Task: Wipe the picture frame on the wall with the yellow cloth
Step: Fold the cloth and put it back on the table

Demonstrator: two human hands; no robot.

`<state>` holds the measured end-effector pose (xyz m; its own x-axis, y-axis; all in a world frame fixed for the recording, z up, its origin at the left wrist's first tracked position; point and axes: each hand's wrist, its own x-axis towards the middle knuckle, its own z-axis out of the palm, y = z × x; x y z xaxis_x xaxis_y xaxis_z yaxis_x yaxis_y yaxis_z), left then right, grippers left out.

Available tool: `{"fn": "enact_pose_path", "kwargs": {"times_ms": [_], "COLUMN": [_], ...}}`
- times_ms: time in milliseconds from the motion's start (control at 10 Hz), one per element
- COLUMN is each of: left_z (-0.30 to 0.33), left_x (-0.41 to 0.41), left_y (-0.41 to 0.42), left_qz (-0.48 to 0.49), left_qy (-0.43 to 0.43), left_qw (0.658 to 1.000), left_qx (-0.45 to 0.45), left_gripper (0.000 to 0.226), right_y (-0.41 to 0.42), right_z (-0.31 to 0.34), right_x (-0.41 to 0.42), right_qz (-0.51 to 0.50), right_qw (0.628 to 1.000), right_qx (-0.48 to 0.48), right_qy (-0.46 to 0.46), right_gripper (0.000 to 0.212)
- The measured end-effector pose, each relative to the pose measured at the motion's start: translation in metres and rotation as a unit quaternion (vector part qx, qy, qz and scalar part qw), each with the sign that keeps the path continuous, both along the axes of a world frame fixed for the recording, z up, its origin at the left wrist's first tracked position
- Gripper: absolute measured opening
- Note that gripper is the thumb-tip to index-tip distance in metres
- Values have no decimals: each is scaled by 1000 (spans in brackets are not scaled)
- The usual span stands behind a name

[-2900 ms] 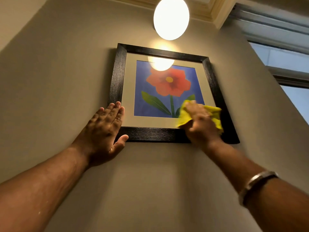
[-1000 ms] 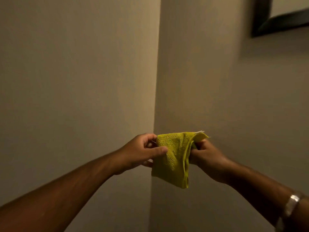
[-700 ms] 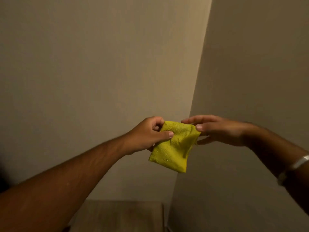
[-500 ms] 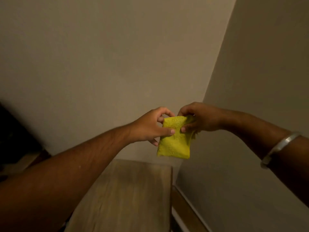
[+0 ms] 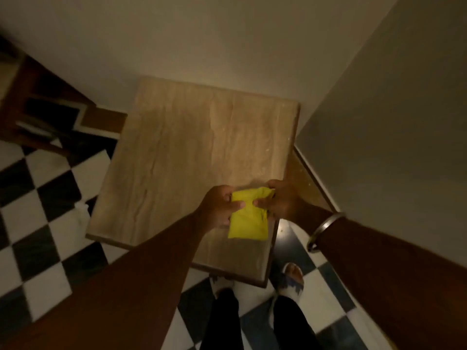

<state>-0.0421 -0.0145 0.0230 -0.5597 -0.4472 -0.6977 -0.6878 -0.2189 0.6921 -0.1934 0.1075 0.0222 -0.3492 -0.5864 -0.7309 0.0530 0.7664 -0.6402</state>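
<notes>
While both hands grip yellow cloth [image 5: 249, 218], wooden table [image 5: 177, 152] lies beneath.

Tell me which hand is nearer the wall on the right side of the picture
The right hand. It grips the folded yellow cloth's right edge, on the side toward that wall. The left hand grips the cloth's left edge, farther out over the wooden table.

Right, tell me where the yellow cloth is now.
In the head view the yellow cloth sits folded between the left hand and right hand, above the near right corner of the wooden table.
</notes>
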Motion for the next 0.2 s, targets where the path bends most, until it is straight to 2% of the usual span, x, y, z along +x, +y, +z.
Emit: {"fn": "enact_pose_path", "kwargs": {"times_ms": [100,200], "left_z": [-85,-106], "left_x": [37,48], "left_y": [18,20], "left_qz": [22,31], "left_qy": [-74,-95], "left_qw": [996,995], "left_qx": [40,13], "left_gripper": [37,49], "right_y": [18,25], "right_z": [-85,-103], "right_x": [45,59], "right_qz": [74,155], "right_qw": [986,949], "right_qx": [58,67], "right_qy": [139,268], "right_gripper": [57,57]}}
